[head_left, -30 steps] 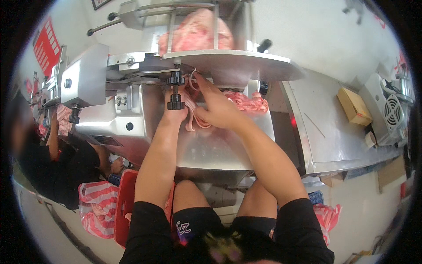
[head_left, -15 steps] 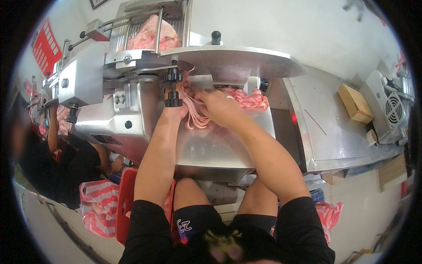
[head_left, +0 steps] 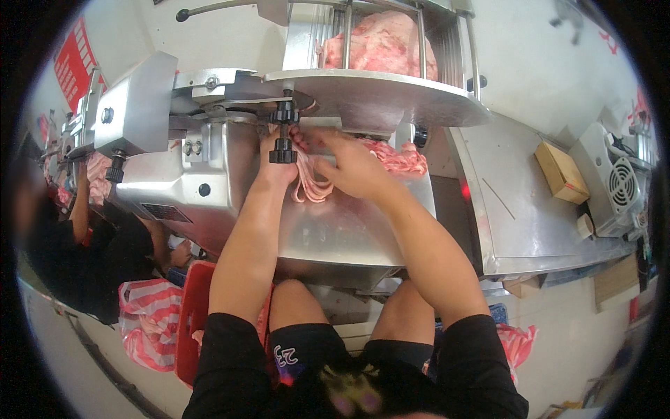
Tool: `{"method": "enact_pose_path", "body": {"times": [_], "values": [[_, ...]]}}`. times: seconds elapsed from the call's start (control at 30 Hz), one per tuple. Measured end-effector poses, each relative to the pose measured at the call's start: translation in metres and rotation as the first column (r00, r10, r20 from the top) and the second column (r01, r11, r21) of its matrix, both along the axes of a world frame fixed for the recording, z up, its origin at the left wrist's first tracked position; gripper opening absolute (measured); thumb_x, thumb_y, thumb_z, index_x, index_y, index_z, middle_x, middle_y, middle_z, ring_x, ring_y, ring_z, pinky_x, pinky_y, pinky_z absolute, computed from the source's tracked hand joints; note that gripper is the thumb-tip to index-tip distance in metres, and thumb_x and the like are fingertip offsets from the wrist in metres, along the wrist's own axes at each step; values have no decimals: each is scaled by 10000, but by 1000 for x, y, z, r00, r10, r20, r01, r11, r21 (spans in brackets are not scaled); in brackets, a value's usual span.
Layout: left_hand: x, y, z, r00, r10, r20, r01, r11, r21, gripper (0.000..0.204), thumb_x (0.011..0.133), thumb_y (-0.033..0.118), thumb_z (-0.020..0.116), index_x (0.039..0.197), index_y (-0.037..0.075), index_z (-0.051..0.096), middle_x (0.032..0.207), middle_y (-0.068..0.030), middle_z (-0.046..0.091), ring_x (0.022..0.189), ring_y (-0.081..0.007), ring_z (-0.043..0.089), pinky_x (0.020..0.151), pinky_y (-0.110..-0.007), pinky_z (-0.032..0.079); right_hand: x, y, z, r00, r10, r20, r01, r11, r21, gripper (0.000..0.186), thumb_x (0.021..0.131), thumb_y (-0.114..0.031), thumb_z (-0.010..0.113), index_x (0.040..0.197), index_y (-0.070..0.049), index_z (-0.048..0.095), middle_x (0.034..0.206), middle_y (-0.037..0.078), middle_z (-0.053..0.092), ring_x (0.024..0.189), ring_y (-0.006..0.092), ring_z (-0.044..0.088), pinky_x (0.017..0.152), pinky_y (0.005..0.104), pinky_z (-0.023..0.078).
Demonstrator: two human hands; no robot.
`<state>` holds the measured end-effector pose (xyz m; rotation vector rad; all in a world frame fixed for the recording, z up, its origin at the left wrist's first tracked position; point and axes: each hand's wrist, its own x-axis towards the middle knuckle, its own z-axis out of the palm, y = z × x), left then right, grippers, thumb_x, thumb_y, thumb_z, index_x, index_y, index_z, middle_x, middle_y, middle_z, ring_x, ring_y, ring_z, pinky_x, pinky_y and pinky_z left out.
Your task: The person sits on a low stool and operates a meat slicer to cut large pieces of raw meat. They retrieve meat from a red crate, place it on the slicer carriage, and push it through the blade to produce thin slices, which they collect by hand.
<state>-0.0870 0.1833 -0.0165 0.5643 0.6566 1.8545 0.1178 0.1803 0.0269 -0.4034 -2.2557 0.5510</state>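
A metal meat slicer point(head_left: 206, 164) stands in front of me, with a large pale-pink slab of meat point(head_left: 387, 45) behind the bars of its sliding carriage point(head_left: 391, 98). Thin meat slices point(head_left: 310, 185) hang in a folded bundle under the blade area, between my hands. My left hand point(head_left: 274, 164) is beside the slices, largely covered by black knobs point(head_left: 283, 150); its grip is hidden. My right hand point(head_left: 349, 166) reaches in from the right, thumb and fingers apart, close to the slices. More sliced meat point(head_left: 398, 157) lies in a pile past my right hand.
To the right is a metal worktop point(head_left: 520, 202) with a cardboard box point(head_left: 562, 171), a thin stick point(head_left: 498, 198) and a grey vented appliance point(head_left: 618, 178). A red crate point(head_left: 195, 314) and striped bag point(head_left: 148, 325) sit low left. Another person point(head_left: 91, 258) is at the far left.
The carriage and its meat slab have slid to the right. My right hand's thumb has spread away from its fingers, while my left hand stays by the slices.
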Motion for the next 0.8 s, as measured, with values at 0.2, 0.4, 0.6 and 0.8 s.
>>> {"method": "enact_pose_path", "body": {"times": [0.2, 0.4, 0.6, 0.8], "values": [[7, -6, 10, 989, -15, -149, 25, 997, 67, 148, 972, 187, 649, 1097, 109, 664, 920, -10, 639, 849, -157, 605, 797, -330, 513, -8, 1, 3, 998, -60, 22, 59, 997, 44, 752, 931, -196, 604, 1571, 31, 282, 1540, 305, 422, 1382, 440, 478, 1152, 434, 396], [15, -11, 18, 982, 12, -187, -9, 1000, 22, 155, 995, 198, 634, 1110, 99, 663, 1033, -61, 679, 955, -219, 644, 891, -380, 528, -15, 7, -3, 999, -31, -21, 31, 1000, -4, 708, 909, -126, 587, 1555, 10, 329, 1471, 321, 472, 1390, 452, 459, 1145, 454, 408], [5, -2, 8, 993, 52, -109, -55, 998, -25, 120, 977, 164, 664, 1070, 89, 658, 974, -66, 676, 878, -213, 651, 812, -380, 553, -6, -2, 3, 984, -69, 165, 73, 997, -16, 605, 882, -111, 632, 1465, -56, 475, 1417, 256, 532, 1223, 464, 577, 1006, 499, 504], [-4, -1, 1, 994, 47, -95, -55, 995, -80, 124, 918, 128, 726, 1019, 103, 659, 852, -42, 651, 717, -171, 604, 640, -322, 521, -2, -5, 4, 933, -174, 315, 139, 982, 131, 275, 891, -174, 656, 1136, -51, 675, 1094, 199, 701, 952, 428, 679, 834, 513, 545]]}}
